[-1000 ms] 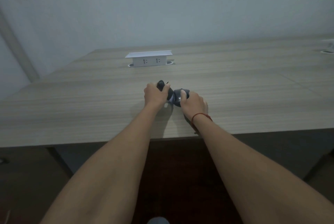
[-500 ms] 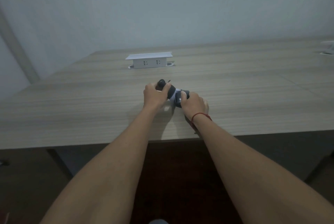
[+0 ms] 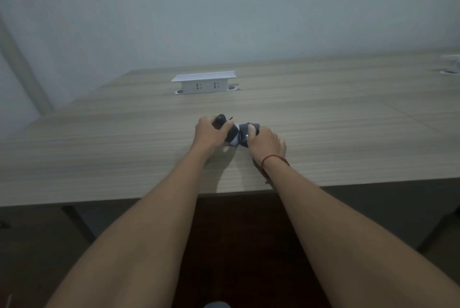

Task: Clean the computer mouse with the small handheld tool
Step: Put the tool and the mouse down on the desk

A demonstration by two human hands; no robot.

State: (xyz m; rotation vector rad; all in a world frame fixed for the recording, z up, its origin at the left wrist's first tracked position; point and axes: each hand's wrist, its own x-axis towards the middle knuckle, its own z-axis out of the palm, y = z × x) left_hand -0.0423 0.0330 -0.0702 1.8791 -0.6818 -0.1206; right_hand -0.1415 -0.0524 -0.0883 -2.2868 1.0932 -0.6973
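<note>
My left hand (image 3: 210, 132) is closed around a small dark handheld tool (image 3: 225, 124), whose rounded end sticks out beyond my fingers. My right hand (image 3: 265, 143), with a red string on its wrist, grips a dark computer mouse (image 3: 245, 133) on the wooden table (image 3: 348, 133). Tool and mouse meet between the two hands, with a pale patch showing there. Much of both objects is hidden by my fingers.
A white pop-up socket box (image 3: 204, 82) stands on the table farther back. Another white fitting (image 3: 451, 65) shows at the far right edge. The table's near edge runs just under my forearms, and a pale wall lies behind.
Both hands stay in almost the same spot. The tool in my left hand has shifted slightly against the mouse.
</note>
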